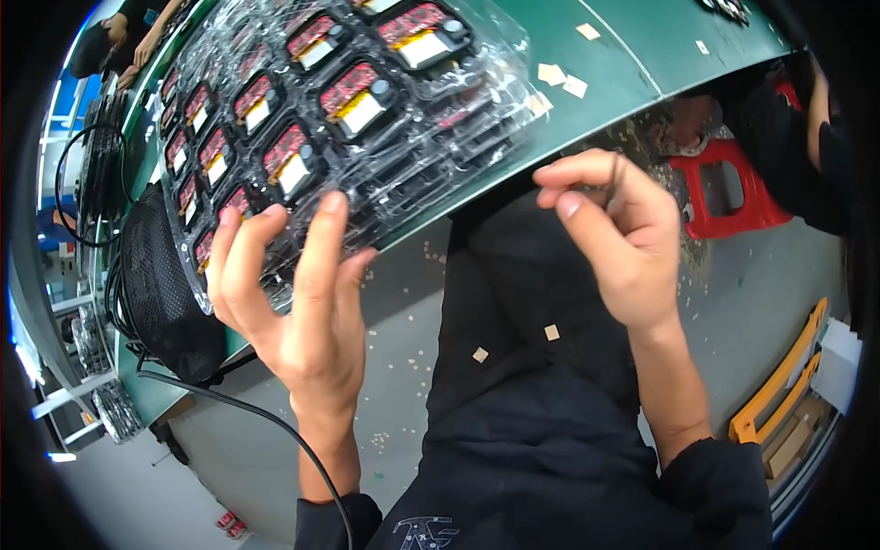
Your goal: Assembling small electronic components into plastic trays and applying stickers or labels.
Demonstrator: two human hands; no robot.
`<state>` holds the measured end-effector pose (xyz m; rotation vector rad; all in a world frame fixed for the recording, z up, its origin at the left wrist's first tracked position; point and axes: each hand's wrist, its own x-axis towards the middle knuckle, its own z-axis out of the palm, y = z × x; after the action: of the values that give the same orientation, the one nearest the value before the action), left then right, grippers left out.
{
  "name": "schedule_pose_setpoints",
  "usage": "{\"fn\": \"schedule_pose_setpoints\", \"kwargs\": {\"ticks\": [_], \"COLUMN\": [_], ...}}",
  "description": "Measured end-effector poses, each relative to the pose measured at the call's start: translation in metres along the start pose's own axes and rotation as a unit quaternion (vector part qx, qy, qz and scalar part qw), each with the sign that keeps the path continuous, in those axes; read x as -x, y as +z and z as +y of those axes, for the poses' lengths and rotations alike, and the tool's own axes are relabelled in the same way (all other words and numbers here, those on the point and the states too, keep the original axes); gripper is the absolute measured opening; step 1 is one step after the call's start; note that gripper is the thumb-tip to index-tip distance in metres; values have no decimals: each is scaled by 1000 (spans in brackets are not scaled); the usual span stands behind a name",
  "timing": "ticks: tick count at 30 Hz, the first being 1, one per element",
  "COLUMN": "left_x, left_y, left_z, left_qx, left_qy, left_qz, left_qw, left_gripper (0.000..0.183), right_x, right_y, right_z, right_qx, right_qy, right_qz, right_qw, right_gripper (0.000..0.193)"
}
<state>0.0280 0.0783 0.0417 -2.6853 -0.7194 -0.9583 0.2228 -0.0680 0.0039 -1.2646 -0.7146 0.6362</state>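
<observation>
A stack of clear plastic trays [458,165] lies on the green table at the upper left. Its pockets hold several black-framed electronic modules [289,158], each with a red part and a white-and-yellow block. Spread fingers of my left hand [298,298] rest at the near edge of the top tray, over the nearest modules. To the right of the stack, my right hand [628,243] is raised in front of the table edge. Its thumb and forefinger are drawn together in a pinch, and anything between them is too small to make out.
Small pale paper squares [575,86] lie on the green table [623,46], on my dark trousers and on the floor. A black mesh bag [165,284] and a black cable [247,410] are at the left. A red stool [733,188] and another person are at the right.
</observation>
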Motion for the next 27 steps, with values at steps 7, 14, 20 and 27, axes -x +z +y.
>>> {"fn": "schedule_pose_setpoints", "kwargs": {"ticks": [7, 14, 20, 27], "left_x": [10, 16, 56, 102], "left_y": [-3, -12, -4, 48], "left_z": [0, 10, 56, 118], "left_qx": [-3, 4, 241, 402], "left_qy": [20, -2, 56, -7], "left_qz": [5, 22, 71, -257], "left_qw": [1000, 1000, 966, 879], "left_gripper": [63, 50, 30, 36], "right_x": [15, -64, -194, -279], "right_y": [-13, -77, -242, -388], "right_z": [4, -32, -37, -35], "right_qx": [97, 335, 596, 615], "right_qy": [-6, -190, -274, -219], "right_qz": [-3, 164, 239, 176], "right_qw": [995, 908, 716, 737], "right_gripper": [21, 21, 24, 29]}}
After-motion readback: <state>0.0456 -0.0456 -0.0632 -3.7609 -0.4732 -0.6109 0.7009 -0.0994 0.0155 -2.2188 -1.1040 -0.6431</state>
